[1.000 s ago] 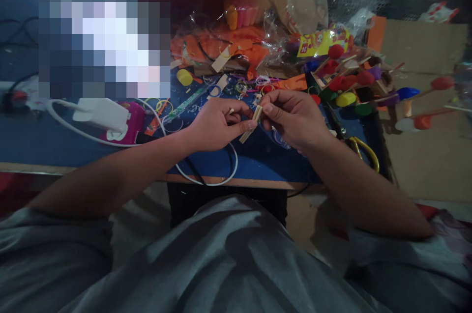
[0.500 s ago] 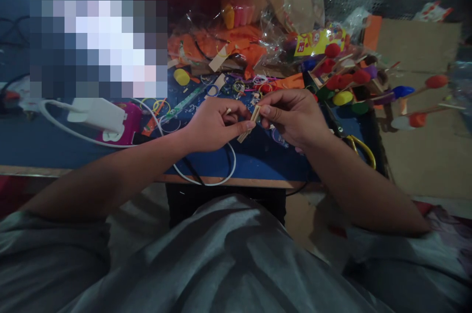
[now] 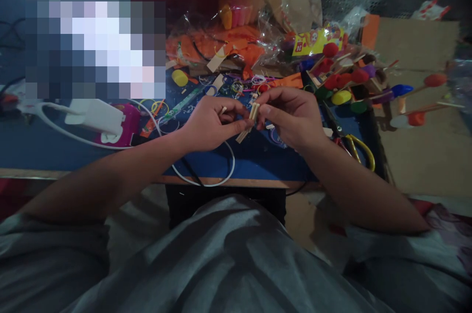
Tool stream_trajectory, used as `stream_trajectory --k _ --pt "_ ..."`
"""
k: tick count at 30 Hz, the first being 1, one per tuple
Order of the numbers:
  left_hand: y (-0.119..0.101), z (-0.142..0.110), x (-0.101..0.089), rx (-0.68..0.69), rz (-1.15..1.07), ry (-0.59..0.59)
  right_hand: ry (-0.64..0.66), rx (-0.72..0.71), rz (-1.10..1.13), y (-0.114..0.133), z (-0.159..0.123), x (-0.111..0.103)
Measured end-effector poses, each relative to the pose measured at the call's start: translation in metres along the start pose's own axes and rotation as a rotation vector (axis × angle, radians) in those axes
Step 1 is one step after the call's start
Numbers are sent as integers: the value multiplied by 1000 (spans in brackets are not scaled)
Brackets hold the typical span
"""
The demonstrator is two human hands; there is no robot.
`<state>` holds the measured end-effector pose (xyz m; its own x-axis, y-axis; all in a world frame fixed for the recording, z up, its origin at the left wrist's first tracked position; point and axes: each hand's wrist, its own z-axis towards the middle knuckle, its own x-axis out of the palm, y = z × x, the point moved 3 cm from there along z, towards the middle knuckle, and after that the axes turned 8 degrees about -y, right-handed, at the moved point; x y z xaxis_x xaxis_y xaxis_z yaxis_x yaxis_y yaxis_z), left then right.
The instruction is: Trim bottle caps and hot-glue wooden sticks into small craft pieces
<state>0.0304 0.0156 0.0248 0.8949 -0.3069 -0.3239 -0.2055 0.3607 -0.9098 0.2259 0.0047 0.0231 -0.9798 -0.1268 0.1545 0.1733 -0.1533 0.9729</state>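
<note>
A small bundle of short pale wooden sticks [image 3: 254,112] is held tilted above the blue table. My left hand [image 3: 212,124] pinches the bundle between thumb and fingers near its middle. Another pale stick end [image 3: 224,109] pokes out between the curled fingers of that hand. At the upper end of the bundle, the fingertips of my right hand [image 3: 293,116] are closed against the sticks; its thumb covers part of the contact. Scissors [image 3: 346,138] with yellow and red handles lie just right of my right wrist.
A white charger [image 3: 98,116] sits in a magenta power strip [image 3: 129,119] at left, with a white cable looping to the table edge. Coloured clay models on sticks [image 3: 354,77] crowd the right. Rubber bands, scraps, orange plastic [image 3: 236,40] and a yellow packet [image 3: 319,40] lie behind.
The sticks' upper ends now show side by side, and my right thumb has drawn back slightly from them. My left hand keeps its pinch. The view has shifted slightly.
</note>
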Motion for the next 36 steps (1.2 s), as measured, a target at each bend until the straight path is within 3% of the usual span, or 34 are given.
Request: stream_trajectory --k 9,20,25,30,36 --pt "-1 2 0 -8 17 -6 -84 -100 -191 12 -5 2" --pt "-4 -2 4 11 -8 49 130 -72 -217 7 -8 4" --pt "3 -1 3 27 -72 -16 211 -78 -204 2 -8 6" --pt "6 2 0 -51 -140 -55 136 -52 -59 -5 -8 1" --pt "5 5 1 -170 -306 -97 51 -171 -31 -2 -7 1"
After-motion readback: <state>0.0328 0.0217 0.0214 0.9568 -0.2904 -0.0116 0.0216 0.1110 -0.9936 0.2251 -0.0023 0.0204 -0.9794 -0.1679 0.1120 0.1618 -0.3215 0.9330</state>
